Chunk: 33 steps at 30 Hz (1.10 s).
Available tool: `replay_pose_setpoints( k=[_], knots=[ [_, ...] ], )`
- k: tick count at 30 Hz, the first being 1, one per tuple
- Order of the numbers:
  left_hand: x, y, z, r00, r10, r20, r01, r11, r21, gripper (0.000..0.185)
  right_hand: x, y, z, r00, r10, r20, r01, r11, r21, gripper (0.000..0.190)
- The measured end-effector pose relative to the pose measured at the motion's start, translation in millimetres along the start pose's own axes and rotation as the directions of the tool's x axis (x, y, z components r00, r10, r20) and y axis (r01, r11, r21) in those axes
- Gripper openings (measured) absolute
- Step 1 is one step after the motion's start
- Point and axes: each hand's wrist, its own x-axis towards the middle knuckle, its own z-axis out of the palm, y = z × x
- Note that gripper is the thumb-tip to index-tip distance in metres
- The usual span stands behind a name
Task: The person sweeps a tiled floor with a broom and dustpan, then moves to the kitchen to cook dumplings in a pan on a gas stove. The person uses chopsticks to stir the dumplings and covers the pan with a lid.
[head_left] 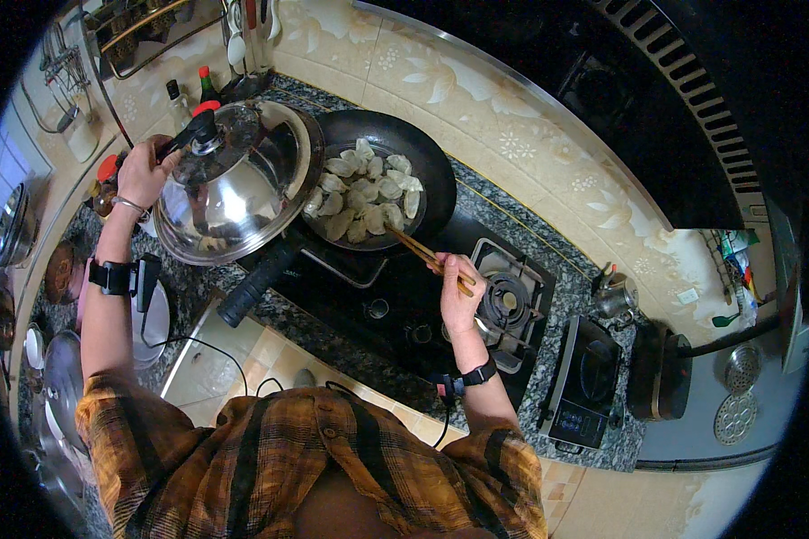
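Observation:
My left hand (145, 172) grips the black handle of a shiny domed metal lid (236, 195). The lid is tilted up at the left of a black wok (438, 168), and its rim overlaps the wok's left side. Several pale dumplings (371, 188) lie close together in the wok. In my right hand (460, 290) is a pair of wooden chopsticks (418, 248). Their tips reach over the near rim and meet the dumplings at the front. The wok's thick black handle (259, 290) points toward me on the left.
The wok stands on the left of a black gas hob (377, 296); a second burner (509, 300) is at the right. Farther right are an induction cooker (583, 384) and a metal kettle (613, 296). Bottles (177, 104) stand behind the lid. A range hood (580, 87) hangs above.

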Motion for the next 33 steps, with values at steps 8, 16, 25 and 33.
replay_pose_setpoints(
  k=[8, 16, 25, 33],
  knots=[
    [-1, 5, -3, 1.0, 0.013, 0.001, -0.012, 1.0, -0.006, 0.031, -1, -6, -18, 0.978, 0.164, -0.131, -0.114, 0.94, 0.323, 0.031],
    [0, 12, -6, 0.998, -0.048, 0.027, 0.049, 0.998, -0.046, 0.033, -4, 5, -4, 0.977, 0.206, -0.059, -0.167, 0.902, 0.398, 0.03],
    [1, 7, -6, 0.996, -0.038, 0.086, 0.038, 0.999, -0.001, 0.036, 8, -3, 4, 0.986, 0.155, -0.052, -0.137, 0.955, 0.262, 0.027],
    [-2, 9, -7, 0.996, -0.074, 0.053, 0.073, 0.997, 0.027, 0.034, 9, -5, -1, 0.998, 0.057, -0.021, -0.052, 0.984, 0.169, 0.029]
  ],
)
